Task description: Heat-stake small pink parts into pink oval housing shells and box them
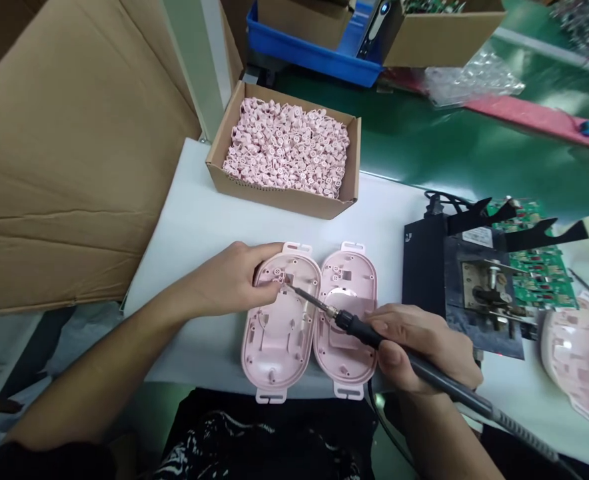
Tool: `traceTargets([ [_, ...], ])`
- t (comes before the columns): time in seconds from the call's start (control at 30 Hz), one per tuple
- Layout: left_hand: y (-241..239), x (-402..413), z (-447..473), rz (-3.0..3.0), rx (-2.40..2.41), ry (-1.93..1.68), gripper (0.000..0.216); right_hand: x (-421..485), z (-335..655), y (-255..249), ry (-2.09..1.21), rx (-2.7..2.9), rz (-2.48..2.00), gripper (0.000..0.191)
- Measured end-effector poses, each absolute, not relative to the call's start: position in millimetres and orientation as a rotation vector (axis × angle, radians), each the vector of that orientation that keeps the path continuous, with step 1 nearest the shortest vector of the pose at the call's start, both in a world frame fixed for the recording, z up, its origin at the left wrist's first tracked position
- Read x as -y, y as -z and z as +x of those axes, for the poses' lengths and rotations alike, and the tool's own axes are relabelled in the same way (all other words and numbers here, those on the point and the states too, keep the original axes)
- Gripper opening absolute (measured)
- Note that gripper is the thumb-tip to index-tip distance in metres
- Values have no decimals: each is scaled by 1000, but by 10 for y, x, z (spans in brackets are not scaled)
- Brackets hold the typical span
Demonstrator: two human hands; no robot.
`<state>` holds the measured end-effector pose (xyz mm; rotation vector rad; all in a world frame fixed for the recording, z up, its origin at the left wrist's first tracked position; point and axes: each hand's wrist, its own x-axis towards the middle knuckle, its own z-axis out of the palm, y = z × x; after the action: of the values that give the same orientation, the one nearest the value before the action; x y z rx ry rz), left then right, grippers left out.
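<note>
A soldering iron is being held in the right hand, the fingers being closed tightly around its black grip, pen fashion. The iron's metal tip is being applied to a small fitting near the upper end of the left shell half, inside its hollow face. That shell half is being steadied by the left hand, whose fingers are being curled over its upper left rim. The left shell half is lying hollow side up on the white table, directly in front of the person. It is lying just beside the right shell half, which is open likewise and is being partly overlapped by the iron's grip and the right hand. Whether the two halves are touching cannot be told.

Beyond the halves, a cardboard box filled with small pink parts is standing on the table. To the right, a black fixture is being noted, with green circuit boards beside it and a further pink shell near the table's right end. A green belt is lying beyond the table, with a blue bin at its far side.
</note>
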<state>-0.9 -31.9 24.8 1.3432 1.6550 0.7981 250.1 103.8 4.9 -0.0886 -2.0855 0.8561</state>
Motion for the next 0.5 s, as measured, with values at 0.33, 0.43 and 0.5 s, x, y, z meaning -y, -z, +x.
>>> traceTargets([
  [0.33, -227, 266, 17, 1418, -1730, -783, 46, -1033, 2604, -9, -764, 2244, -13, 12],
  [0.43, -231, 264, 19, 1418, -1727, -784, 39, -1044, 2569, -10, -779, 2244, -18, 12],
  [0.5, -228, 266, 21, 1416, -1731, -788, 34, -1052, 2552, 3, -777, 2218, -1, 11],
])
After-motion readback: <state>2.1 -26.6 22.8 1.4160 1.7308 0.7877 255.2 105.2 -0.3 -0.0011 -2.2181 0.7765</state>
